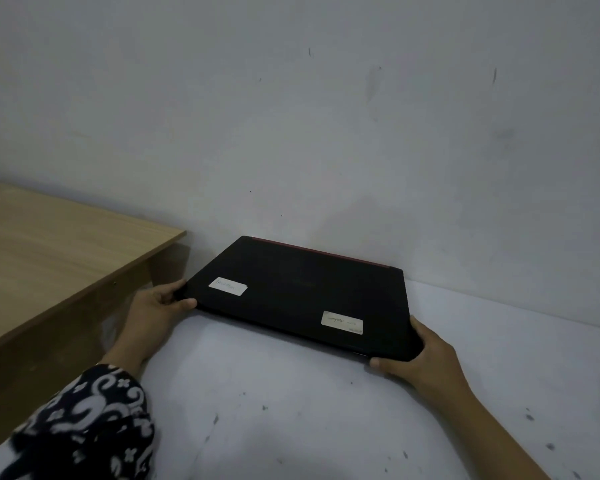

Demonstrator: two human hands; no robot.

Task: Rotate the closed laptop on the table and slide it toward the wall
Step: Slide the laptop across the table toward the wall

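Both hands are on the laptop. Left hand (156,308) curls round the near left corner, thumb on top at the edge and fingers tucked at the side. Right hand (420,358) curls round the near right corner the same way, thumb along the front edge. Each hand is closed on the laptop — not flat, not loose.

The laptop (302,296) is black and shut, with two pale stickers on its lid. It lies on the white table (291,410), straight ahead of the person and between the two hands. Its long side runs left to right, a bit slanted, so the right end sits nearer the person than the left end. The back edge has a red strip and sits just beside the wall (291,116) — I cannot tell if it touches.

Neither hand looks clearly nearer; both hold a front corner. The wall lies past the laptop, away from the hands, so a push would go forward.

I think the turn is mostly done and only a small push is left. A brown desk (49,254) stands to the left, close to the left hand, so that side has less room.
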